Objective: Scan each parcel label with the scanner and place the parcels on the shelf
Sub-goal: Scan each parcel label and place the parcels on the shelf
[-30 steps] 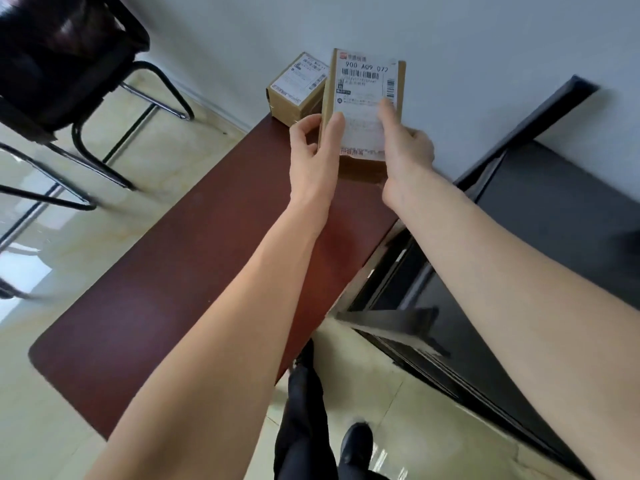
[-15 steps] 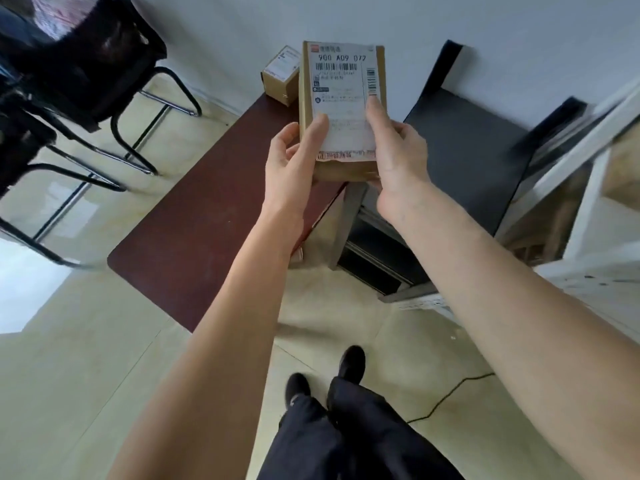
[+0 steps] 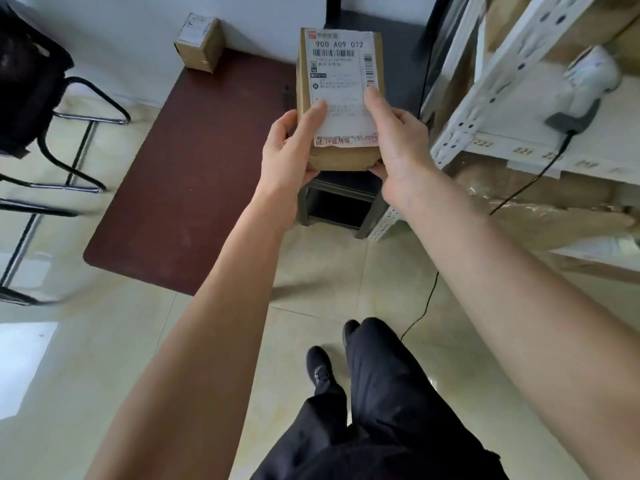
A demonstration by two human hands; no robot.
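Parcel (image 3: 341, 98), brown cardboard (white label), gripped by both hands

A dark red-brown bench (image 3: 194, 174) is seen along the pale wall (image 3: 138, 22), set on a glossy cream tiled floor (image 3: 104, 375). At the left, a black chair (image 3: 31, 81) with a bent metal tube frame is found. Right of the bench, a black cabinet (image 3: 341, 202) with an open lower compartment is placed against the wall. A thin black cable (image 3: 426, 306) is trailed across the tiles. Black trousers (image 3: 381, 410) and a black shoe (image 3: 318, 368) are seen below.
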